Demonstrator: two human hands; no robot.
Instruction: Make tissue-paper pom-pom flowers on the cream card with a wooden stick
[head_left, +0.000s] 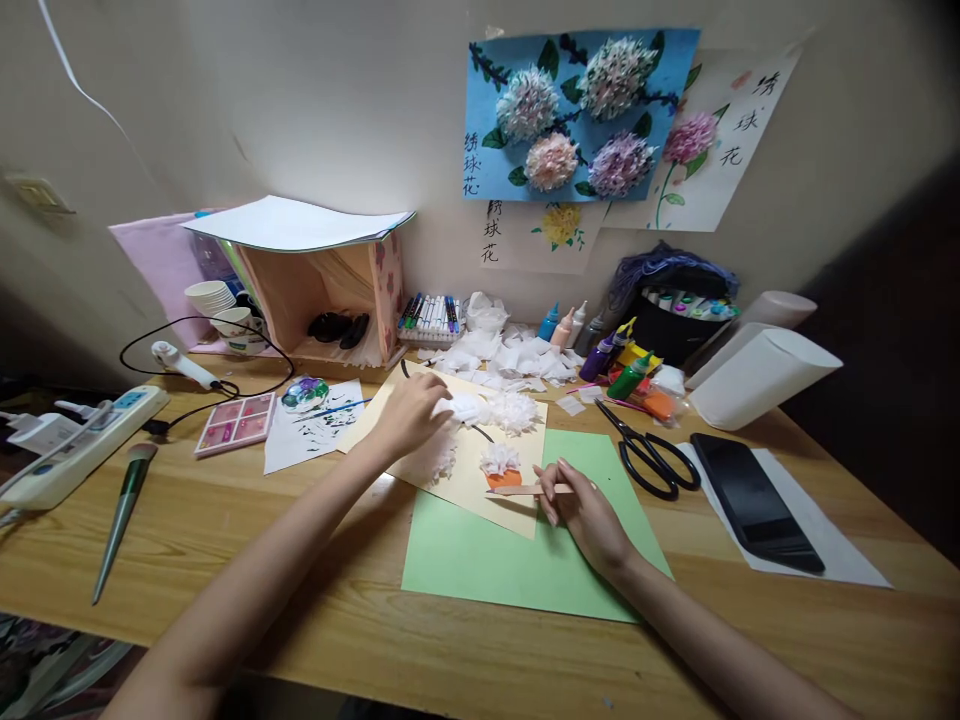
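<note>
We find one cream sheet (517,518) near the middle of the counter (337,620), partly covering one green sheet (495,570) nearer the front edge. The right hand (589,510) pinches one pencil (517,490) sideways, perhaps to keep its tip above the paper. The left hand (416,410) curves over the cream sheet; whether it pinches something, we cannot tell. White tissue scraps (495,355), too many for counting, lie toward the back edge, probably for easy reach; one pair of scissors (651,455) rests toward the right edge.
</note>
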